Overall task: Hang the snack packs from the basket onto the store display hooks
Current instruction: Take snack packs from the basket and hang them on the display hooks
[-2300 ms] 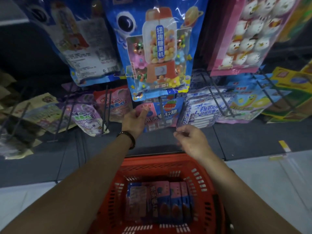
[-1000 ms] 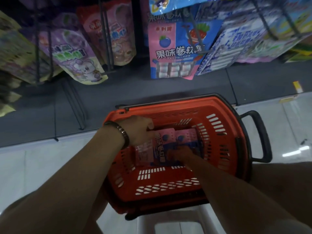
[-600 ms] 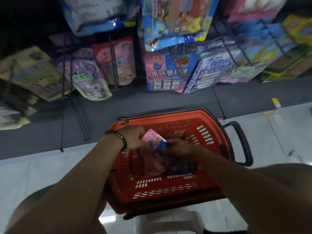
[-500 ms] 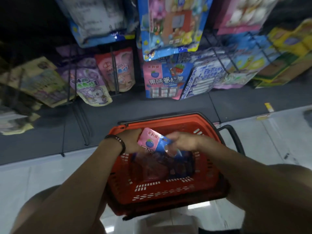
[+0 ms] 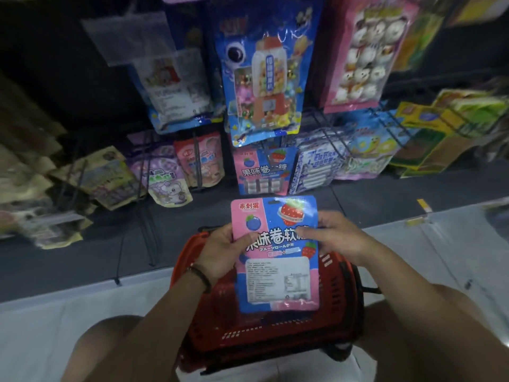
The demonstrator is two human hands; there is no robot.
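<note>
We see a pink and blue snack pack (image 5: 275, 244) held upright in the air above the red basket (image 5: 341, 293), front side facing us, with a blueberry and a strawberry printed near its top. The left hand (image 5: 220, 249) grips the pack's left edge, thumb curled over the front and fingers tucked out of sight behind it; a dark bracelet (image 5: 199, 275) sits on that wrist. The right hand (image 5: 338, 238) pinches the right edge, thumb pressed on the front and fingers wrapped behind. The lower part of what is held shows a white printed label on reversed colours, and we cannot tell whether that is a second pack overlapping the first. Just beyond the held pack, a matching hanging pack (image 5: 261, 172) sits low on the display, flanked by a purple pouch (image 5: 165, 177) on the left and white and blue packs on wire display hooks (image 5: 330, 136) on the right. Above it hangs a large blue candy-machine bag (image 5: 261, 78), with a pink bag of white round sweets (image 5: 363, 56) beside it. What is inside the basket is too dark for us to make out
</note>
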